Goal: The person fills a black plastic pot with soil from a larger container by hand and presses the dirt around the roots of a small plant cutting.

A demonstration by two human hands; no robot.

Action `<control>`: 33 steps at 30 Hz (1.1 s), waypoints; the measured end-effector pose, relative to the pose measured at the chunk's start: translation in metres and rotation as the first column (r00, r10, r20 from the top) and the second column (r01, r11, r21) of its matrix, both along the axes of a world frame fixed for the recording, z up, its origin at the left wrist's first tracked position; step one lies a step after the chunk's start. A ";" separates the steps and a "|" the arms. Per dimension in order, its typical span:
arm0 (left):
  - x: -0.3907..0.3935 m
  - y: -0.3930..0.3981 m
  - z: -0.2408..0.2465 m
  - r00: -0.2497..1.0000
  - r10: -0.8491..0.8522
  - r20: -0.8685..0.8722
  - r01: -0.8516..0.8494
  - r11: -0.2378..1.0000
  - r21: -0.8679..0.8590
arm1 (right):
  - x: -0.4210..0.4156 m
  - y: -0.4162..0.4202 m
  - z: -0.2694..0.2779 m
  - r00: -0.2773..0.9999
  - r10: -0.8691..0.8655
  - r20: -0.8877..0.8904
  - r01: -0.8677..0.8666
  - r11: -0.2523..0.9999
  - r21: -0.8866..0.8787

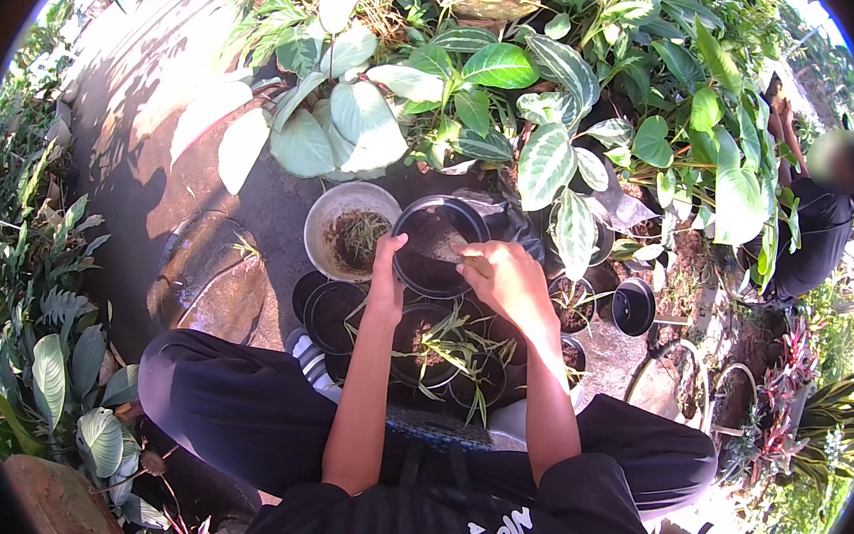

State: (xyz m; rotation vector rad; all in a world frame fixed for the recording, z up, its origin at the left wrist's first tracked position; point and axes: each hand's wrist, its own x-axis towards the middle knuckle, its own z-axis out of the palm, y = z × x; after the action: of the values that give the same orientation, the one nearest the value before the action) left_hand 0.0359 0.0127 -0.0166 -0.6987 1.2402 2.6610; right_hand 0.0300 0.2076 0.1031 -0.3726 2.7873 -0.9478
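My left hand (386, 283) holds the left rim of a round black plastic plant pot (423, 288), its thumb along the edge. Dark soil shows inside the pot. Over the pot's right side, my right hand (505, 279) is closed around the handle end of what looks like a small trowel (440, 244); its soiled blade points into the pot. To the left stands a pale round basin (315, 220) with soil and cut grassy leaves (366, 237) in it. Between my forearms, potted seedlings with narrow leaves (439, 347) stand close together.
Black pots (332, 312) crowd the ground by my left wrist. A small black pot (633, 306) lies tilted at right. Broad-leaved plants (367, 123) overhang the far side. A flat stone (226, 289) lies left. Another person (810, 229) sits at far right.
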 end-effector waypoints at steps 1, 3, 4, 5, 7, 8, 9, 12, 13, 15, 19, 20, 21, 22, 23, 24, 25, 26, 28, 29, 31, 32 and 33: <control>0.000 0.002 0.002 1.000 -0.006 0.004 0.006 1.000 0.002 | 0.000 0.001 -0.007 1.000 0.023 -0.014 -0.023 1.000 0.019; 0.002 0.004 0.005 1.000 -0.017 0.012 0.017 1.000 0.005 | 0.001 0.003 -0.011 0.997 0.059 -0.051 -0.058 0.998 0.016; 0.001 0.003 0.003 1.000 -0.027 -0.004 0.027 0.999 0.023 | 0.001 0.008 -0.011 0.995 0.071 -0.074 -0.071 0.997 -0.006; 0.000 0.001 0.000 0.999 -0.036 -0.021 0.037 0.998 0.041 | 0.001 0.010 -0.010 0.992 0.082 -0.097 -0.085 0.996 -0.027; 0.000 0.001 0.001 0.998 -0.047 -0.042 0.049 0.998 0.048 | -0.003 0.008 -0.001 0.996 0.077 -0.040 -0.079 0.996 -0.044; 0.001 0.001 0.002 0.998 -0.050 -0.048 0.052 0.998 0.035 | -0.004 0.006 0.001 0.998 0.059 -0.028 -0.060 0.998 -0.031; 0.001 0.001 0.004 0.997 -0.055 -0.056 0.056 0.998 0.020 | -0.004 0.006 0.002 0.999 0.040 -0.019 -0.040 0.999 -0.018; 0.003 0.005 0.007 0.998 -0.055 -0.013 0.055 0.998 -0.026 | -0.001 0.007 -0.004 1.000 -0.010 0.013 0.011 1.000 -0.011; 0.002 0.004 0.006 0.997 -0.078 -0.012 0.078 0.997 -0.023 | 0.000 0.007 0.000 0.999 -0.008 0.041 0.007 1.000 0.013; 0.001 0.002 0.004 0.992 -0.125 -0.010 0.125 0.992 -0.014 | 0.001 0.012 0.013 0.995 -0.006 0.098 0.000 0.998 0.062; 0.004 0.005 0.007 0.998 -0.056 0.012 0.056 0.998 0.021 | -0.002 0.037 0.026 0.997 0.027 0.078 -0.027 1.000 -0.001; 0.005 0.007 0.013 0.999 -0.033 0.001 0.033 0.999 0.037 | -0.004 0.045 0.030 0.994 0.035 0.100 -0.029 0.998 -0.061; 0.005 0.007 0.018 1.000 -0.002 -0.011 0.002 0.999 0.051 | -0.005 0.048 0.041 0.992 0.052 0.118 -0.037 0.992 -0.124; 0.005 0.004 0.016 1.000 0.003 -0.001 -0.003 0.999 0.037 | -0.005 0.049 0.055 0.988 0.007 0.157 0.014 0.991 -0.137; 0.007 0.003 0.014 0.999 0.034 0.015 -0.035 0.999 0.024 | -0.005 0.057 0.051 0.998 0.035 0.050 -0.022 0.968 -0.250; 0.006 0.004 0.018 0.998 0.061 0.023 -0.061 0.998 0.012 | -0.006 0.065 0.056 0.999 0.016 0.050 -0.003 0.968 -0.251; 0.007 0.003 0.019 0.995 0.091 0.032 -0.091 0.996 -0.003 | -0.007 0.072 0.061 0.999 0.000 0.052 0.013 0.967 -0.255; 0.007 0.000 0.018 0.993 0.112 0.047 -0.112 0.994 -0.004 | -0.011 0.084 0.054 0.996 -0.030 0.084 0.050 0.967 -0.248; 0.006 -0.005 0.020 0.985 0.159 0.065 -0.160 0.987 0.001 | -0.019 0.093 0.045 0.975 -0.137 0.175 0.170 0.967 -0.190; 0.005 -0.008 0.022 0.980 0.185 0.075 -0.186 0.983 0.004 | -0.021 0.096 0.041 0.962 -0.177 0.208 0.213 0.963 -0.167; 0.003 -0.013 0.021 0.976 0.205 0.072 -0.205 0.979 -0.011 | -0.034 0.109 -0.004 0.952 -0.155 0.265 0.187 0.977 -0.102; 0.002 -0.017 0.020 0.973 0.219 0.066 -0.219 0.976 -0.017 | -0.038 0.103 -0.016 0.952 -0.114 0.286 0.135 0.989 -0.057; 0.003 -0.019 0.020 0.972 0.229 0.060 -0.228 0.973 -0.019 | -0.046 0.102 -0.038 0.944 -0.075 0.321 0.088 0.996 -0.028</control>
State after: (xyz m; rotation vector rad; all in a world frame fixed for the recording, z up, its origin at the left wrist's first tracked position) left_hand 0.0385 -0.0065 0.0035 -0.9734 1.2295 2.7879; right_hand -0.0155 0.3096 0.0656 -0.0964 2.5061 -0.9871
